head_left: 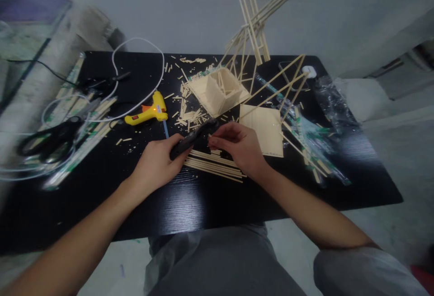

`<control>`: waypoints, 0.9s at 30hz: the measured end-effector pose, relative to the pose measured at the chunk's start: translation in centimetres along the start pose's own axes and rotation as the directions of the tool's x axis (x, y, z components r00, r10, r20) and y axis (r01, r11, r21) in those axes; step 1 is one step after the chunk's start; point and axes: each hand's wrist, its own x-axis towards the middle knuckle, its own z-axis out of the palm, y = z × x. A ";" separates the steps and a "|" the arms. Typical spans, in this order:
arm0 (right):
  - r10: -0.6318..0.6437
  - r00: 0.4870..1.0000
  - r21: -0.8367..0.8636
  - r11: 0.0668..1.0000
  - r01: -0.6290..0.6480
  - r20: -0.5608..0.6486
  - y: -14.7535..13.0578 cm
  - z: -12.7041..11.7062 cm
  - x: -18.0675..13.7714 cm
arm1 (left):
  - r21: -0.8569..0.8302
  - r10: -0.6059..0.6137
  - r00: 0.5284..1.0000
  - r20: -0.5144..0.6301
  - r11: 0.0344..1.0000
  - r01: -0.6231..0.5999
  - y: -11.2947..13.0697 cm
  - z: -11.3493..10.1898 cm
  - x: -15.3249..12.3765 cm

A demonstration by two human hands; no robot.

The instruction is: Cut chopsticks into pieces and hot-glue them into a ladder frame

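Left hand (158, 162) grips a long black tool (190, 142); right hand (242, 144) pinches narrowly, contents too small to tell. Beyond them stands a pale wooden stick-built frame (251, 29); just below lie thin straight wooden sticks (213, 166); just beyond, short pale offcuts (191, 116). Seemingly a cutting step, wanting steady alignment next.

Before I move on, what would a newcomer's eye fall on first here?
The pale stick structure with crossed arms, rising at the black table's back, probably draws the eye first. The yellow glue gun, left of scattered stick scraps, comes next, then the left hand near the center, holding a dark tool.
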 end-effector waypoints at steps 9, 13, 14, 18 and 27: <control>-0.012 1.000 0.027 1.000 0.012 0.008 0.4 -0.1 0.4 | 0.167 0.074 0.997 -0.004 0.983 -0.072 -0.5 0.3 -0.2; -0.013 1.000 0.013 1.000 0.012 0.023 0.4 -0.2 0.4 | 0.185 0.085 0.996 -0.007 0.979 -0.082 -0.6 0.4 -0.2; -0.018 1.000 0.016 1.000 0.018 0.024 0.4 -0.2 0.4 | 0.184 0.086 0.996 -0.006 0.979 -0.083 -0.7 0.4 -0.2; -0.041 0.999 0.024 0.999 0.041 0.020 0.4 -0.3 0.5 | 0.176 0.078 0.997 0.005 0.981 -0.078 -0.6 0.3 -0.2; -0.058 0.998 -0.008 0.998 0.058 0.030 0.6 -0.4 0.6 | 0.195 0.076 0.997 0.017 0.978 -0.078 -0.7 0.4 -0.2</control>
